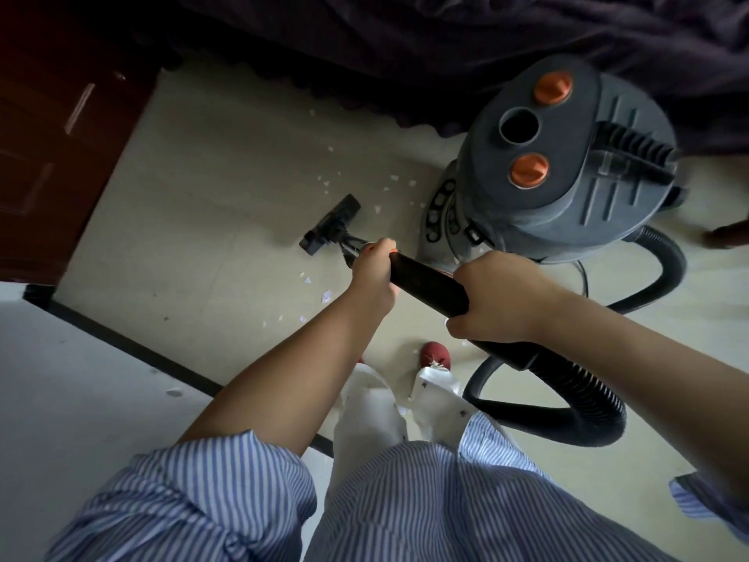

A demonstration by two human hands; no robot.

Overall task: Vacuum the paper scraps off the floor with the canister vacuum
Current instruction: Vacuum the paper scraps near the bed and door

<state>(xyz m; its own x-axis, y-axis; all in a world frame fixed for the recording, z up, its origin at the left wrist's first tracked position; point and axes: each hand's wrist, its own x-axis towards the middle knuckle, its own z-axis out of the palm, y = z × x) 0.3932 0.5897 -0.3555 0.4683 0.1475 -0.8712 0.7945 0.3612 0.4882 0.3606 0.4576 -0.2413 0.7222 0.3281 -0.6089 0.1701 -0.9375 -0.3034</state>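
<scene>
Both grips hold the wand (429, 288): left hand (375, 273) lower, right hand (498, 298) upper. Floor head (330, 225) at frame centre; paper scraps (326, 182) lie above and below it. Recommend slow overlapping strokes, head flat, clear of the canister (567, 164).

Dim, soft light; wide-angle edge distortion.

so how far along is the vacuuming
Under way, far from done. In hand: left hand and right hand grip the wand, with the nozzle on the floor. The patch beside it looks bare. Left: scraps toward the canister and more near the feet.
</scene>
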